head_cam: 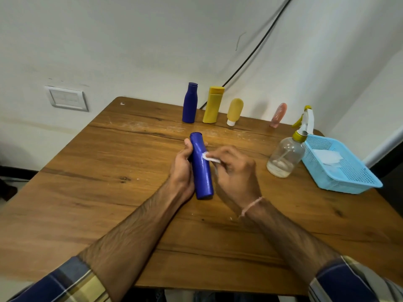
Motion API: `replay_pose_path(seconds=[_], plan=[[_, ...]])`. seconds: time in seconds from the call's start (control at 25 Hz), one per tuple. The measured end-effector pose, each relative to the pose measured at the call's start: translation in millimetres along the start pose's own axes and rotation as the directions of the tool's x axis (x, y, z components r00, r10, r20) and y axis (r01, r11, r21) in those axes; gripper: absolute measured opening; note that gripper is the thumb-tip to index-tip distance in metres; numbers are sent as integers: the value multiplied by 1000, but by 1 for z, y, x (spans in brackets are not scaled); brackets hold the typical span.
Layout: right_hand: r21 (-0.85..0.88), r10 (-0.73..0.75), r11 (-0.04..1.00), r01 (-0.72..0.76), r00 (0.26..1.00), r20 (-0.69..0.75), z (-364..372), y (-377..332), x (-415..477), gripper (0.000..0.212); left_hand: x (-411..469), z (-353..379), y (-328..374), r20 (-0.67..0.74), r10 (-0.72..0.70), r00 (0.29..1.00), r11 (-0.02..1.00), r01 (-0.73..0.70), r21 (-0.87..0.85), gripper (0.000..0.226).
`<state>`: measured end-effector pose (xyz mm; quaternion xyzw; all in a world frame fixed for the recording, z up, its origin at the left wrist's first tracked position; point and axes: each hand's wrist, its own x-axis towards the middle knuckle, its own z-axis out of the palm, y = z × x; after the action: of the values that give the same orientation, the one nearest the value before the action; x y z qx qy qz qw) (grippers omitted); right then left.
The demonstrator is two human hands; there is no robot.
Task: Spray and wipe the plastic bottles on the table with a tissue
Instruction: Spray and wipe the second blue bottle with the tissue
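Head view, looking down over a wooden counter [109, 192] set against a white wall. At the centre of the frame, the left hand [183, 168] curls round a blue bottle [201, 168], holding it tilted above the counter with its cap pointing away. The right hand [235, 171] pinches a small folded white tissue [208, 158] between its fingertips and presses it against the bottle's upper side, just below the neck. This looks like the wiping step on this bottle.

Along the far edge, upper centre of the frame, four more bottles stand in a row: a second blue bottle [190, 103], a yellow bottle [213, 105], a yellow tube [234, 112] standing on its white cap, and a pink tube [278, 115] set a little apart. At the right of the frame a clear spray bottle [285, 158] with a yellow trigger stands just beside a light blue basket [349, 177] holding spare tissues [327, 158] (how many cannot be told).

The next move probably calls for turning the blue bottle in the left hand so the tissue reaches its other sides, then setting it down and picking up another from the row for spraying
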<state>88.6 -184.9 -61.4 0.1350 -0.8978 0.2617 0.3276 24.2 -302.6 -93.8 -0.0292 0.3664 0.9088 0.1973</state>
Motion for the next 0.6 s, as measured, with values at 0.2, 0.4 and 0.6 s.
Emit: replay_pose_path(seconds=[0.2,0.4,0.6], plan=[[72,98,993,-97,995,-7,17,-23,1,30,-2,-1,0,86,4,996,999,-7,34,73],[13,-163,987,163,984,76,1,-21,-55,32,4,-9,9,44,-55,997,997,53,62,58],[-123,-111,985,119,991,70,7,-8,-3,26,-8,-1,11,158,-124,980,985,141,-102,39]])
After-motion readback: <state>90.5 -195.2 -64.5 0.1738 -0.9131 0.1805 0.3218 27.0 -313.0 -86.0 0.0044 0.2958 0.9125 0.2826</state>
